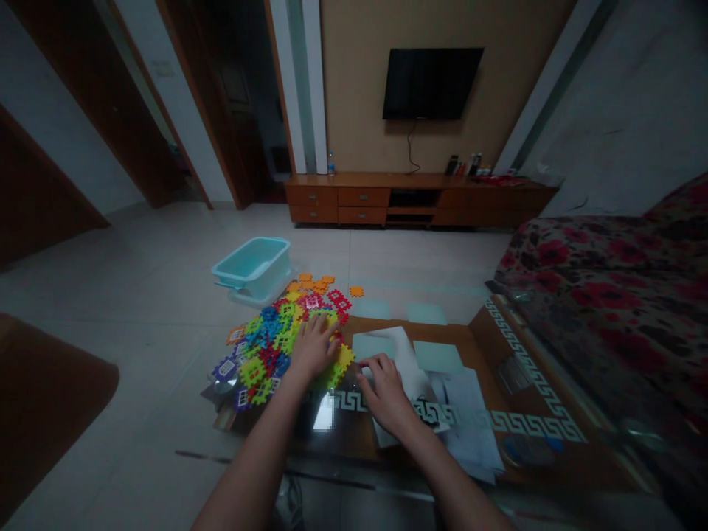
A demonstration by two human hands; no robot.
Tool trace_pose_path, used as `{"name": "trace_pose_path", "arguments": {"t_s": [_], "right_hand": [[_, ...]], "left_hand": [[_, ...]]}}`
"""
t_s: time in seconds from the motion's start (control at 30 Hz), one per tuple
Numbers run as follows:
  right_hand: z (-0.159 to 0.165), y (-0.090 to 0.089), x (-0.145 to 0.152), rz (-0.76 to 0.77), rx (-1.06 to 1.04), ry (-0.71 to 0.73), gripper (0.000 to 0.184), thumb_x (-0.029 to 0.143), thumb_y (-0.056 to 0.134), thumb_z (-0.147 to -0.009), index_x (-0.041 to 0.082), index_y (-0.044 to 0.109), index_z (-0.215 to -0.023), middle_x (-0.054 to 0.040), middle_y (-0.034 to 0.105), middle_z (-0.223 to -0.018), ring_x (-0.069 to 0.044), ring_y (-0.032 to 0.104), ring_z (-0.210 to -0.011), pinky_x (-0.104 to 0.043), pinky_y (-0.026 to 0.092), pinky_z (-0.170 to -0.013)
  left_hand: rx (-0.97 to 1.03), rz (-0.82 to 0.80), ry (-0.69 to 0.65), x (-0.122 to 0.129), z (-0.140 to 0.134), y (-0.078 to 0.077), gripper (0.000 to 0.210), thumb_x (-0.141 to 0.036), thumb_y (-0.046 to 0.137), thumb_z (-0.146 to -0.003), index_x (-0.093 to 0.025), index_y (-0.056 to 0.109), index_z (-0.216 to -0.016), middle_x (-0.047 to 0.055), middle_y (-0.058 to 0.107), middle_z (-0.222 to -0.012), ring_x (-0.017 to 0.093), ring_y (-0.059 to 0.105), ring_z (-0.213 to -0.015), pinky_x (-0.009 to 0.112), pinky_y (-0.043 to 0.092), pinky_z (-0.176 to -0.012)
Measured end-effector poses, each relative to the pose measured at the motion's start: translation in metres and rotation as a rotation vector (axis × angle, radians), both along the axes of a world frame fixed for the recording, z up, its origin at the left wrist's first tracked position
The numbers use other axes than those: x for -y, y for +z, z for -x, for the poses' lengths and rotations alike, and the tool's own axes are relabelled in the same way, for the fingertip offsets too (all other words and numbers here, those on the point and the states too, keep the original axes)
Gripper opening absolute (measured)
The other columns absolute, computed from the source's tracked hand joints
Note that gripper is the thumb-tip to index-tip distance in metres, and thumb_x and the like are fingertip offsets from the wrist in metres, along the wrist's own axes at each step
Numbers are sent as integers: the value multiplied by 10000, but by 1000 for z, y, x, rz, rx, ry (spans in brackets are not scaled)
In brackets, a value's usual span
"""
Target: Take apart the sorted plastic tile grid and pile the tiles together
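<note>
My left hand (pixel 314 346) rests on the right part of a heap of colourful plastic interlocking blocks (pixel 268 339). Its fingers are spread over green and yellow pieces. A yellow block (pixel 344 358) lies just right of that hand. Above the glass tabletop, to the right of the heap, my right hand (pixel 383 389) has its fingers bent and apart, with no piece visible in it. Some orange blocks (pixel 315 283) lie at the far side of the heap, and a single orange block (pixel 357 292) sits apart from them.
A light-blue plastic bin (pixel 253 265) stands at the table's far left corner. White papers (pixel 464 413) show around the right side of the glass table (pixel 343 472). A flowered sofa (pixel 608 273) is at the right, a wooden TV cabinet (pixel 362 198) beyond.
</note>
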State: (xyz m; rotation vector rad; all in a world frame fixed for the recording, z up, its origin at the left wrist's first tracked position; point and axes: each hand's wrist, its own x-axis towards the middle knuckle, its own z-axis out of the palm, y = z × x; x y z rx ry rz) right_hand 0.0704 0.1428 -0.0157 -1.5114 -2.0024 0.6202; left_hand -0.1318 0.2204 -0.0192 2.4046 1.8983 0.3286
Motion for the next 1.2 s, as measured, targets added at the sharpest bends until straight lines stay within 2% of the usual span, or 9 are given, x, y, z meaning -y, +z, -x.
{"name": "trace_pose_path", "arguments": {"t_s": [0.17,0.3,0.43,0.67,0.83,1.0,1.1,1.2], "right_hand": [[-4,1,1,17,19,-14,167,219,511,-935,216,609,-1070,-84,580,-1100,-261,521,-1074,-388,424,-908],[-7,3,5,16,44,11,168,230,518,-934,235,607,-1077,-78,575,-1102,-263,516,-1067,-389,416,-905],[-8,4,10,15,71,13,176,230,511,-936,242,601,-1086,-77,569,-1096,-262,513,-1060,-388,410,-904],[-5,9,21,3,104,8,186,215,538,-913,248,599,-1086,-73,564,-1104,-255,510,-1066,-375,405,-904],[-17,10,23,-8,127,19,191,228,527,-921,240,592,-1100,-79,554,-1117,-261,504,-1078,-385,402,-895],[-22,11,20,4,112,-7,169,209,531,-913,233,599,-1065,-76,559,-1096,-259,510,-1076,-385,409,-889],[-18,13,20,-7,111,13,182,212,526,-919,238,602,-1082,-79,561,-1095,-256,514,-1069,-387,414,-901],[-16,13,20,-10,115,35,180,223,528,-927,239,606,-1088,-83,563,-1103,-256,517,-1069,-391,417,-911]], "left_hand": [[-41,115,26,-1,-8,-8,430,-445,477,-924,-287,564,-1314,95,329,-1579,333,293,-1443,584,201,-1155],[-44,118,19,3,-5,-8,370,-408,499,-907,-249,593,-1228,105,354,-1561,326,278,-1449,581,196,-1158],[-25,92,14,10,1,-8,343,-390,491,-913,-268,591,-1218,93,372,-1548,311,296,-1438,577,200,-1152],[-12,35,-7,21,2,-7,255,-354,541,-884,-247,669,-1077,94,444,-1478,313,359,-1370,517,239,-1133],[-19,23,10,24,-2,-4,230,-356,528,-892,-211,670,-999,115,515,-1356,302,431,-1269,470,323,-1071],[-21,31,-36,18,-12,1,263,-248,447,-932,-199,626,-1119,123,568,-1231,271,501,-1134,409,415,-953],[-20,99,-62,10,-20,0,278,-157,434,-917,-209,636,-1100,108,590,-1175,249,518,-1106,380,421,-939],[-26,126,-59,3,-26,-3,265,-156,452,-908,-225,656,-1063,93,586,-1159,239,531,-1098,360,429,-925]]}}
